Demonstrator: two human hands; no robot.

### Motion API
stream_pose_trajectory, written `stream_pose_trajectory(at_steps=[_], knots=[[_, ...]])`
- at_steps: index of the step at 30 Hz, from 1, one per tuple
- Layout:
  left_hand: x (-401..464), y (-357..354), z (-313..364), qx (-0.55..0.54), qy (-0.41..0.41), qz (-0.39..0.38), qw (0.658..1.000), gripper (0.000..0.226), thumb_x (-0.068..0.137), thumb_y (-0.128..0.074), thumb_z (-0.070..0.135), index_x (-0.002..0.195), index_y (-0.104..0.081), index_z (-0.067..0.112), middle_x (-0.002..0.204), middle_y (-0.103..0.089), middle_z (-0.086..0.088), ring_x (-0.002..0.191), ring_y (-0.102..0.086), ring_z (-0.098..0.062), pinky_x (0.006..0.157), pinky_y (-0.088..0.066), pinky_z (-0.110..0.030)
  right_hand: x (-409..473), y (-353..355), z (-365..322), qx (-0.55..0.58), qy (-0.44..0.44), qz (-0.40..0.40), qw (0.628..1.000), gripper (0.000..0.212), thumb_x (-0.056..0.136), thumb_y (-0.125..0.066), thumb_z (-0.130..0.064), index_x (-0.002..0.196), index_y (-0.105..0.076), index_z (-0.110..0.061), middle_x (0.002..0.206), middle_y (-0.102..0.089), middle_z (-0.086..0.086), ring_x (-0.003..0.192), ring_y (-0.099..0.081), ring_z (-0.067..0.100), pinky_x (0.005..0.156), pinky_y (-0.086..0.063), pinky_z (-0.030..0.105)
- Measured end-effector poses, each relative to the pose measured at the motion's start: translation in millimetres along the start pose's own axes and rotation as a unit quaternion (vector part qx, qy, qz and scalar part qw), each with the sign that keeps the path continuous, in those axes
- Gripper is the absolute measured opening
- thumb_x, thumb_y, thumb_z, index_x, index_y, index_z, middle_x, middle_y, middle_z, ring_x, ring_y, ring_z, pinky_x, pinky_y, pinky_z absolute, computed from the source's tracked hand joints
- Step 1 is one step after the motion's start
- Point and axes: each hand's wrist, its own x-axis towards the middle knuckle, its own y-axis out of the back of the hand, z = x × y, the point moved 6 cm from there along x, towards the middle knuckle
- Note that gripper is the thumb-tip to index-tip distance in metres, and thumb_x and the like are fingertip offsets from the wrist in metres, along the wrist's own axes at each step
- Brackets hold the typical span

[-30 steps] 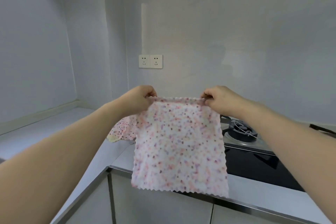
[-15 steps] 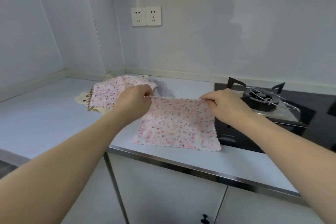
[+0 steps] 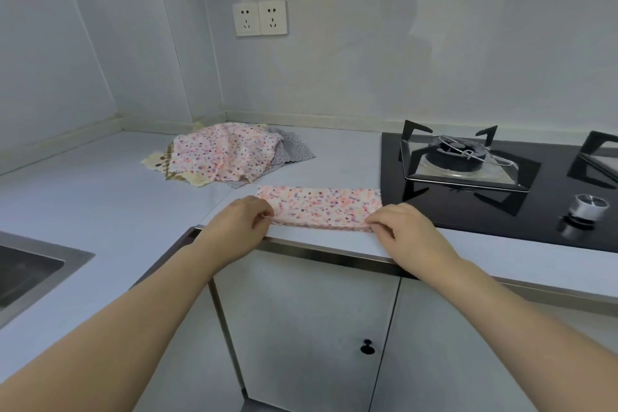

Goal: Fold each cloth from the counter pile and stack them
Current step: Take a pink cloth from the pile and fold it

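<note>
Counter (image 3: 100,197): pale, L-shaped, carrying everything listed; metal trim along the front edge, cabinet doors below.

Hob (image 3: 501,211): black glass, set into the counter on the right, one burner fully in view, a knob near the front. Not part of the task.

Sink (image 3: 26,271): steel, lower left corner, only partly in view.

Pile of cloths (image 3: 227,154): heaped loosely toward the back corner, well apart from the hands. Pink dotted cloth on top, grey and cream ones showing beneath. At least three, exact count not readable. All unfolded.

Folded cloth (image 3: 321,207): pink dotted, lying flat near the counter's front edge, just beside the hob. Doubled over into a long narrow strip, near edges brought together. Judged as first fold made, at least one more fold likely needed.

Left hand (image 3: 239,226): at the strip's near left corner, fingers curled, pinching the doubled edge.

Right hand (image 3: 401,231): at the near right corner, fingers curled likewise, pinching the edge.

Stack of finished cloths: none visible. Judged early in the task, with the whole pile left.
</note>
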Motion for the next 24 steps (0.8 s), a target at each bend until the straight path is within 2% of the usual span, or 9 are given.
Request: stream_pose_trajectory(at_steps=[2,7,9,12,15,17,20,22,24], knots=[[-0.3,1.7,1.8,0.008,-0.013,-0.015,1.000,0.014,0.096,-0.054,0.022,0.105,-0.065,0.019,0.100,-0.059,0.005,0.092,-0.054,-0.014,0.079,-0.042,-0.026,-0.3,-1.7,0.4,0.007,-0.012,-0.013,1.000,0.022,0.093,-0.057,-0.018,0.111,-0.070,-0.016,0.108,-0.065,-0.004,0.098,-0.050,0.017,0.090,-0.038,0.023],[8.3,-0.2,5.1,0.088,-0.044,-0.018,0.995,0.016,0.098,-0.049,0.017,0.103,-0.064,0.012,0.099,-0.058,-0.002,0.093,-0.052,-0.022,0.078,-0.041,-0.030,3.6,-9.6,5.8,0.003,-0.059,-0.071,0.996,0.034,0.094,-0.051,-0.029,0.126,-0.059,-0.022,0.122,-0.052,-0.006,0.112,-0.041,0.016,0.101,-0.033,0.032],[15.0,-2.4,4.0,0.102,-0.015,-0.039,0.994,0.017,0.099,-0.044,0.016,0.102,-0.060,0.012,0.099,-0.056,-0.003,0.094,-0.052,-0.024,0.082,-0.044,-0.037,6.0,-10.7,6.2,-0.008,-0.070,-0.081,0.994,0.037,0.094,-0.050,-0.034,0.129,-0.056,-0.025,0.125,-0.049,-0.007,0.114,-0.039,0.016,0.101,-0.030,0.031],[22.3,10.4,6.2,0.001,0.060,-0.033,0.998,0.018,0.102,-0.037,0.017,0.105,-0.054,0.012,0.097,-0.056,-0.004,0.090,-0.052,-0.023,0.078,-0.043,-0.037,8.1,-13.3,8.7,-0.020,-0.080,-0.091,0.992,0.044,0.091,-0.052,-0.044,0.131,-0.053,-0.025,0.123,-0.048,-0.008,0.112,-0.038,0.016,0.096,-0.028,0.030],[25.2,27.3,20.0,-0.112,0.085,-0.007,0.990,0.018,0.103,-0.034,0.015,0.102,-0.051,0.011,0.080,-0.050,-0.003,0.068,-0.043,-0.017,0.060,-0.034,-0.032,9.2,-9.1,9.0,0.015,-0.094,-0.062,0.994,0.032,0.089,-0.059,-0.042,0.115,-0.061,-0.024,0.106,-0.051,-0.011,0.101,-0.042,0.016,0.087,-0.034,0.030],[25.0,38.6,30.2,-0.132,0.082,0.004,0.988,0.019,0.104,-0.032,0.014,0.098,-0.050,0.015,0.074,-0.047,-0.004,0.062,-0.039,-0.016,0.054,-0.031,-0.030,9.1,-2.7,8.2,0.056,-0.111,-0.032,0.992,0.018,0.090,-0.060,-0.032,0.101,-0.065,-0.019,0.095,-0.058,-0.007,0.094,-0.050,0.018,0.077,-0.039,0.029],[17.9,55.6,39.4,-0.133,0.080,-0.012,0.988,0.015,0.103,-0.035,0.020,0.095,-0.048,0.023,0.075,-0.051,-0.005,0.063,-0.042,-0.018,0.057,-0.035,-0.031,7.7,18.2,5.2,0.160,-0.156,0.013,0.975,0.009,0.091,-0.060,-0.023,0.096,-0.066,-0.017,0.088,-0.065,0.001,0.077,-0.055,0.014,0.063,-0.039,0.022],[9.8,70.8,43.9,-0.112,0.081,-0.023,0.990,0.007,0.100,-0.044,0.033,0.097,-0.048,0.027,0.082,-0.058,-0.003,0.071,-0.051,-0.021,0.064,-0.040,-0.033,8.3,38.2,0.8,0.234,-0.176,0.028,0.956,0.011,0.091,-0.063,-0.024,0.097,-0.067,-0.016,0.089,-0.067,0.004,0.077,-0.057,0.015,0.066,-0.042,0.024],[1.3,89.3,53.0,-0.088,0.067,-0.018,0.994,0.014,0.096,-0.052,0.040,0.098,-0.048,0.027,0.086,-0.059,-0.001,0.077,-0.054,-0.020,0.067,-0.041,-0.033,9.7,64.4,-8.6,0.275,-0.172,0.037,0.945,0.009,0.089,-0.065,-0.025,0.093,-0.069,-0.018,0.090,-0.069,0.004,0.080,-0.059,0.017,0.074,-0.046,0.030]])
